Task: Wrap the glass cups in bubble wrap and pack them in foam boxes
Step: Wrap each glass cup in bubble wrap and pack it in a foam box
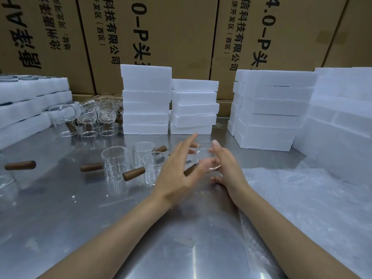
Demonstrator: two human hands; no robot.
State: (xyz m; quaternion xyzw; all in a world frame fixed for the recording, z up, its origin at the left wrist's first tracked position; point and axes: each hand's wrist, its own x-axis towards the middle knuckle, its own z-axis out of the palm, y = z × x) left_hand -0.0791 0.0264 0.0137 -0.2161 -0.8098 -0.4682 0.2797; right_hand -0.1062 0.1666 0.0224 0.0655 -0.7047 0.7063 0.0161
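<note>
Clear glass fills the middle of the scene: a small glass cup (207, 158) with a brown wooden handle (191, 170) sits between both hands, just above the steel table (100, 228). The right hand (225, 164) has its grip curled round the cup's far side, thumb up by the rim. The left hand (177, 174) is beside the cup with fingers spread and nearly straight, its grip loose; whether the fingertips touch the glass is blurred and I cannot tell.

To the left of the hands stands a cluster of three more cups (128, 164), upright, their wooden handles pointing toward the camera and the left. Another wooden handle (20, 165) shows near the left edge. Farther back on the left, a pile of glass cups (92, 117) lies crowded together, some stacked on others.

Along the left edge are stacked foam trays (30, 105); the top one holds dark round shapes in its pockets, too small to make out. Behind the hands rise two stacks of closed white foam boxes (169, 103), and more foam boxes (281, 109) are stacked at the right. A sheet of bubble wrap (302, 198) lies flat on the table at the right, under the right forearm. Cardboard cartons (161, 37) with printed lettering line the back.
</note>
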